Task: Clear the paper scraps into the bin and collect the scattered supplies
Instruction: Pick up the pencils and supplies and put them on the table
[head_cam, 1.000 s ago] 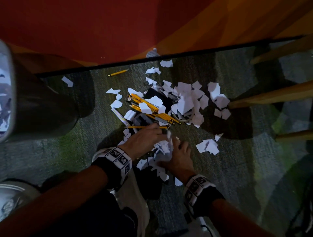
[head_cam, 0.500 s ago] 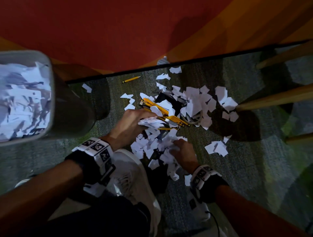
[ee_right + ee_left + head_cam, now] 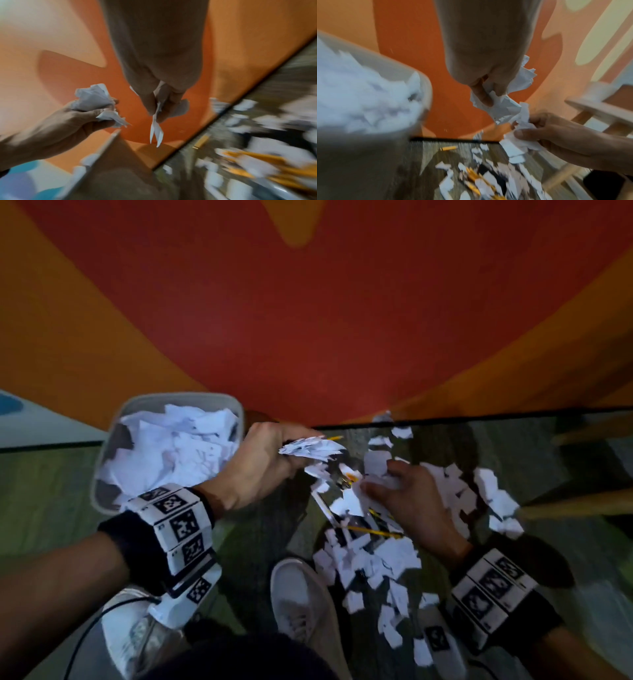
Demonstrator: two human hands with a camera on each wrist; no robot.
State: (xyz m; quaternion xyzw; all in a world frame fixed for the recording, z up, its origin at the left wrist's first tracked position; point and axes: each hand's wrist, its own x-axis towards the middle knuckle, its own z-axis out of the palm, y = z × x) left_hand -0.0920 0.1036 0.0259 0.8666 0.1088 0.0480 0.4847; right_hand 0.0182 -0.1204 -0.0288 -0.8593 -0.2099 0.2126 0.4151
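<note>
Both hands have come up off the carpet: the left hand (image 3: pixel 260 460) clutches a wad of paper scraps (image 3: pixel 310 447) just beside the bin (image 3: pixel 236 405). The right hand (image 3: pixel 407 494) pinches a few more scraps. Next is likely the drop; pencils (image 3: pixel 373 530) stay on the carpet.

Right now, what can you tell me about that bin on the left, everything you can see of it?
The bin is a pale grey container with a rounded rectangular rim, plastic by the look of it. It stands upright on the carpet by the orange and red wall, left of the scattered scraps. It is heaped close to the rim with white paper scraps. The left hand, gripping a bunch of scraps, is beside its right edge; whether it touches the rim I cannot tell.
</note>
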